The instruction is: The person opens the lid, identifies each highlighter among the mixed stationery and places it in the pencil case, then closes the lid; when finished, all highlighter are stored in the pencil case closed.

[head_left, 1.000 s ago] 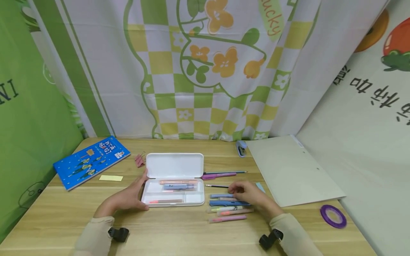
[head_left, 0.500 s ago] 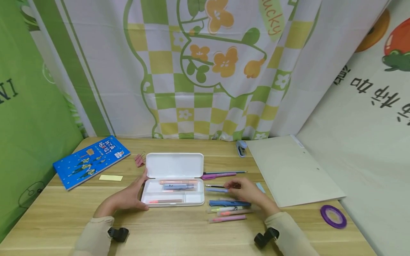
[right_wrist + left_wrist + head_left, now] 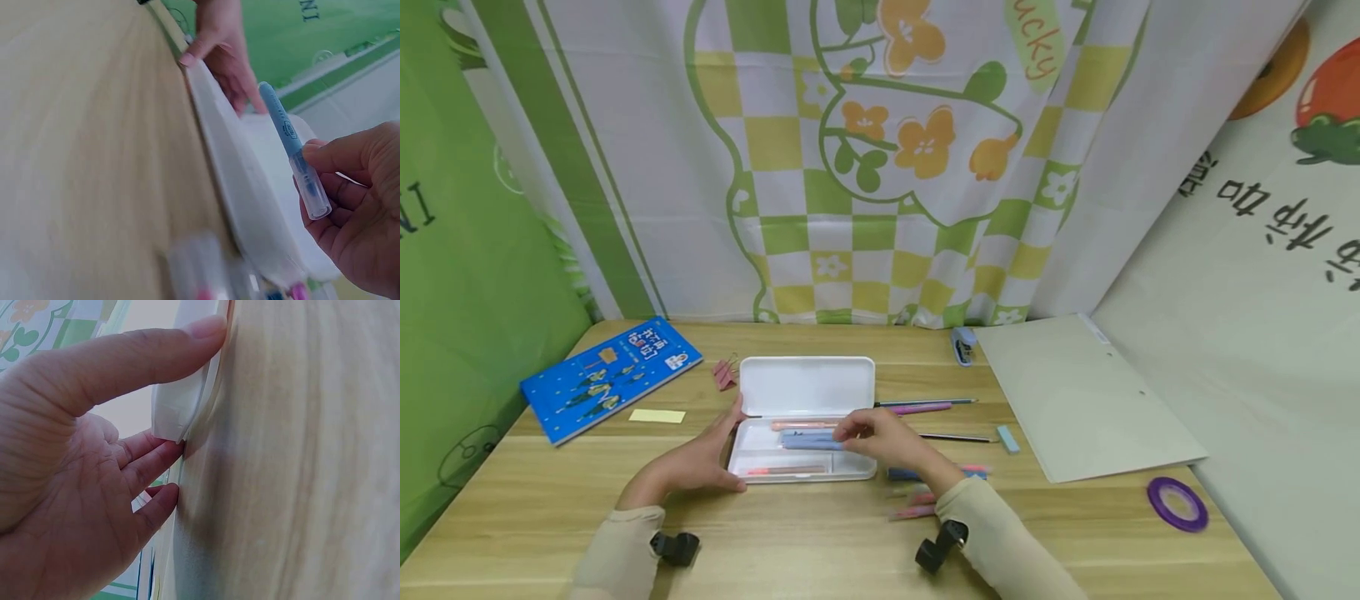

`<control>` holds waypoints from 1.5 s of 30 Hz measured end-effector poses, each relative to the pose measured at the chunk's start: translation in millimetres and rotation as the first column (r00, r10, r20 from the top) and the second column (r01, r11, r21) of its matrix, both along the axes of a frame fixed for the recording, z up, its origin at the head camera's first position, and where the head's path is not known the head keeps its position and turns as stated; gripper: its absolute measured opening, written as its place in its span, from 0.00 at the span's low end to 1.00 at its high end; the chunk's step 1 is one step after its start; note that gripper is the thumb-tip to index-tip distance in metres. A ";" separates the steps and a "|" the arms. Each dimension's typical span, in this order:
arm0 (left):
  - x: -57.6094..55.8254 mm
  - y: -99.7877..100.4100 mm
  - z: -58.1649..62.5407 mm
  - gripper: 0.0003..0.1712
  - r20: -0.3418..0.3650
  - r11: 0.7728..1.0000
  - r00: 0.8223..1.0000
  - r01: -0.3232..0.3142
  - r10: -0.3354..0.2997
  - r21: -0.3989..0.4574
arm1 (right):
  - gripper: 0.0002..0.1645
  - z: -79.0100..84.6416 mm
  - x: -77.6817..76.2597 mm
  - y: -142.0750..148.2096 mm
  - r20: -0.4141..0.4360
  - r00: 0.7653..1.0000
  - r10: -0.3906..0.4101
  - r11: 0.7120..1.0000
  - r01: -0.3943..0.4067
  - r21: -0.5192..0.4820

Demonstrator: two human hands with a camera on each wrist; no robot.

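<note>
A white pencil case (image 3: pixel 752 437) lies on the table with its lid (image 3: pixel 807 386) raised. My left hand (image 3: pixel 706 457) holds its left end, thumb at the front and fingers towards the back. Between the thumb and fingers of my right hand (image 3: pixel 883 437) is a blue highlighter (image 3: pixel 282 125) with a clear cap, pinched at its capped end and held over the case. Inside the case lie a peach pen (image 3: pixel 790 426), another blue pen (image 3: pixel 797 434) and a pinkish pen (image 3: pixel 786 471) in the front compartment. The right hand hides part of the case's right side.
Several pens (image 3: pixel 913 512) lie right of the case, partly behind the right arm. Beyond them are a pencil (image 3: pixel 962 437), a purple pen (image 3: pixel 925 408) and a blue eraser (image 3: pixel 1008 439). A stapler (image 3: pixel 963 346), folder (image 3: pixel 1090 400), purple tape roll (image 3: pixel 1177 504), blue book (image 3: pixel 613 379) and binder clip (image 3: pixel 724 374) surround these.
The right hand has lifted the blue highlighter from among the pens and carried it left over the pencil case. The eraser and pencil now show fully. The left hand stays in place.
</note>
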State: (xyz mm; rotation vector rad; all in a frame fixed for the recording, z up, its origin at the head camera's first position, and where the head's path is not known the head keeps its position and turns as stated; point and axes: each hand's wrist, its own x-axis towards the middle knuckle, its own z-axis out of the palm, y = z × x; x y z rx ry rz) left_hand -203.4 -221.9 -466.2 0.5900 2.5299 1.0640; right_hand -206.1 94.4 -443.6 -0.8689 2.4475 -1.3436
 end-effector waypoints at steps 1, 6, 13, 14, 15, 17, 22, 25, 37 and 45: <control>0.1 -0.1 0.2 0.76 0.000 1.000 1.000 0.001 -0.001 -0.001 | 0.06 -2.0 0.0 -8.5 0.005 1.000 0.008 1.000 -0.008 -0.001; 1.0 0.0 1.7 0.75 0.002 1.000 1.000 0.000 0.000 -0.004 | 0.05 -12.0 -1.3 -42.6 0.017 1.000 0.023 1.000 -0.022 -0.010; 1.7 0.1 3.5 0.75 0.007 1.000 1.000 0.002 -0.002 -0.002 | 0.07 -16.2 -0.5 -65.2 -0.027 1.000 -0.004 1.000 0.004 0.012; 1.7 0.0 3.8 0.75 0.005 1.000 1.000 0.004 -0.004 -0.002 | 0.07 -16.7 -0.2 -66.3 -0.032 0.999 -0.008 1.000 0.009 0.014; 1.8 -0.1 4.2 0.75 0.004 1.000 1.000 0.006 -0.006 -0.001 | 0.07 -17.4 0.1 -67.2 -0.038 0.999 -0.012 1.000 0.013 0.015; 1.9 -0.4 4.7 0.74 -0.001 1.000 1.000 0.007 -0.007 0.000 | 0.07 -18.3 0.8 -68.4 -0.057 0.998 -0.016 1.000 0.017 0.018; 1.9 -1.8 4.5 0.74 -0.008 1.000 1.000 0.003 -0.003 0.001 | 0.07 -19.0 2.3 -69.7 -0.114 0.993 -0.019 0.999 0.024 0.036; 1.6 -2.2 3.5 0.74 -0.011 1.000 1.000 0.002 -0.002 0.005 | 0.07 -19.7 2.4 -69.7 -0.116 0.993 -0.027 0.999 0.031 0.032; 2.4 0.3 4.2 0.75 -0.005 1.000 1.000 0.006 -0.006 0.007 | 0.06 -16.6 3.2 -55.9 0.027 0.997 -0.074 0.996 0.076 -0.053; 1.9 0.0 2.1 0.75 -0.020 1.000 1.000 0.003 -0.003 0.010 | 0.06 -5.6 7.0 -20.8 0.070 0.996 -0.050 0.992 0.058 -0.113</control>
